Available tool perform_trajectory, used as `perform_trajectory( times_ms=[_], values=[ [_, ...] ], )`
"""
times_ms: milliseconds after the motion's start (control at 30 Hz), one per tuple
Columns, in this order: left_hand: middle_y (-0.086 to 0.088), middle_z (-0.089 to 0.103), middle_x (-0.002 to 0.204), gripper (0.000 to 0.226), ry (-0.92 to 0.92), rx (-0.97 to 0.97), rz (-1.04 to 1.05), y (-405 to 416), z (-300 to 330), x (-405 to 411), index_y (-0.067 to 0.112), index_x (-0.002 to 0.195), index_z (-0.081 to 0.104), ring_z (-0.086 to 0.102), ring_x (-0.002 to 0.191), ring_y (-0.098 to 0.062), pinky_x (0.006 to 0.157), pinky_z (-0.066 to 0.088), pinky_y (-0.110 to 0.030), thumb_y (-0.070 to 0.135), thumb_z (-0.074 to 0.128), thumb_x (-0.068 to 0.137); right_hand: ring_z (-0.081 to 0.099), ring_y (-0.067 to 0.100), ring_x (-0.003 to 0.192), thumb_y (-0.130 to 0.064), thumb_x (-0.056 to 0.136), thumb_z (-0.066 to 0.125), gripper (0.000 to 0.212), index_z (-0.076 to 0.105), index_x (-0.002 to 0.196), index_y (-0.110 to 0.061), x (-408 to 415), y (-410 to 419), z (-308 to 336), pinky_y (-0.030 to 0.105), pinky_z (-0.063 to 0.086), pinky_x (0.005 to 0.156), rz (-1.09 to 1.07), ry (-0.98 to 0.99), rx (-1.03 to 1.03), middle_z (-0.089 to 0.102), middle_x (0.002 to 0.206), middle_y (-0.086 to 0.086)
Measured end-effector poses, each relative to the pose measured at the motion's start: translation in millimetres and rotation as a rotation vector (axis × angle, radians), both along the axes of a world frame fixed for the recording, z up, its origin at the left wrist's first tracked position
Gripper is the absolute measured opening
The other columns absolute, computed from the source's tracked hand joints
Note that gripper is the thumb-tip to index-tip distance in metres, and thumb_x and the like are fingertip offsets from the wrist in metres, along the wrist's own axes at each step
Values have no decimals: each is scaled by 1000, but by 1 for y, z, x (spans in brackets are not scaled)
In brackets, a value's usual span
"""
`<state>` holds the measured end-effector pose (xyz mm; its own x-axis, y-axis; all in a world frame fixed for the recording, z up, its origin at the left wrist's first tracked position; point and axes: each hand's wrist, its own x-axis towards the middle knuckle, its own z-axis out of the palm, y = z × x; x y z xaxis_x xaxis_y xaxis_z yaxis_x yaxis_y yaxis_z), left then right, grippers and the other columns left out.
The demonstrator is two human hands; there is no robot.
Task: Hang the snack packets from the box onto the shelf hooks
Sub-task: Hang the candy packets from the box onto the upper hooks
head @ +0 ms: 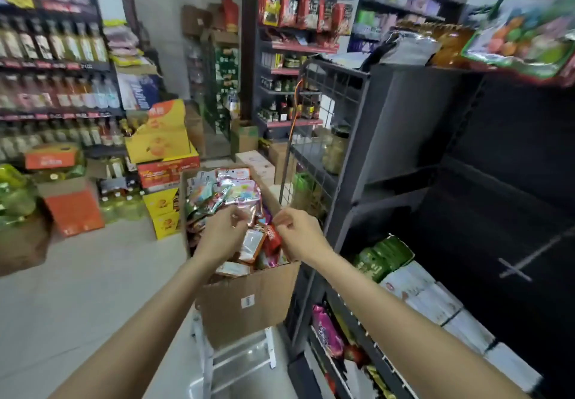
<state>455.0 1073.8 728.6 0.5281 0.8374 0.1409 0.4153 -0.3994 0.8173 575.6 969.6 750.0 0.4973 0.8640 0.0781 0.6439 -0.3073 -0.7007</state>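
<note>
The box (245, 302) sits at centre frame on a metal step stool (239, 364), heaped with snack packets (230, 193). Both hands are over the heap's near half, just apart from each other. The left hand (224, 230) has its fingers curled down among the packets, and the right hand (295, 230) is curled too, seemingly pinching a red packet (272, 236) at its top edge. The blur makes it hard to tell whether either hand truly grips anything.

The red packet lies between the two hands, its long axis running roughly up and down the frame, slightly closer to the right hand. The dark shelf (466, 149) stands directly right of the box, so the right hand is the nearer one for carrying a packet across. A single bare hook (516, 266) shows at the right of frame against the shelf's back panel, above green packs (382, 258) and white boxes (435, 299) on a lower tier.

The shelf's upright post (354, 156) stands between box and hook, so a packet would probably need lifting around it. A wire rack (320, 112) stands just behind the box.
</note>
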Motion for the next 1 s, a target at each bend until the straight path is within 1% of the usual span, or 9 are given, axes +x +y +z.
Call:
perform_trajectory(
  times_ms=[133,300,433,500,567,733,800,900,1000],
  values=[
    [-10,65,108,22,164,43,54,41,-40,-11,3,106,63,57,102,-23,76,35,-24,8,49,90,58,18,109,-14,92,50,29,60,120,-12,6,54,-47,23,43,84,66,-3,-190,62,123,4],
    [-11,56,128,33,538,65,-211,85,-73,0,5,123,55,51,118,-24,92,38,-27,12,53,91,52,21,117,-14,93,51,45,43,137,-9,22,98,-90,29,44,90,148,11,-383,48,139,10],
    [1,39,144,78,874,-33,-495,111,-97,13,23,139,39,38,130,-21,106,34,-33,42,75,74,53,15,84,-13,92,53,62,26,148,-13,41,128,-113,20,41,57,165,87,-475,50,134,13],
    [5,33,147,89,983,-34,-579,116,-105,17,29,141,35,33,133,-20,110,31,-38,47,79,66,56,18,93,-12,92,53,64,23,149,-15,50,140,-124,23,44,62,165,165,-521,48,137,10],
    [3,42,140,76,959,32,-628,119,-110,19,26,138,42,40,128,-21,104,35,-31,42,76,71,53,18,107,-10,91,55,68,21,150,-15,56,148,-136,28,48,75,139,301,-521,41,144,7],
    [-5,69,101,24,704,242,-583,126,-104,21,14,105,68,62,90,-25,73,44,-30,30,57,91,54,24,99,-5,91,55,54,30,138,-11,60,162,-158,43,51,92,-149,492,-407,47,132,14],
    [-6,68,99,23,671,271,-508,129,-100,22,11,104,67,61,89,-25,70,42,-32,26,52,95,58,26,101,-5,89,59,51,30,130,-8,61,166,-160,42,54,85,-266,483,-326,53,124,14],
    [-6,66,97,21,566,313,-311,134,-94,23,12,102,63,60,90,-26,67,44,-33,25,47,97,61,19,75,-1,88,63,41,39,121,-3,62,167,-154,22,52,48,-347,657,-237,59,104,13],
    [-6,66,88,23,360,226,-102,142,-89,19,9,94,64,60,84,-25,65,42,-34,26,49,97,55,14,57,3,89,58,5,55,88,-1,62,162,-144,17,50,46,-303,785,-236,59,73,10]
  ],
)
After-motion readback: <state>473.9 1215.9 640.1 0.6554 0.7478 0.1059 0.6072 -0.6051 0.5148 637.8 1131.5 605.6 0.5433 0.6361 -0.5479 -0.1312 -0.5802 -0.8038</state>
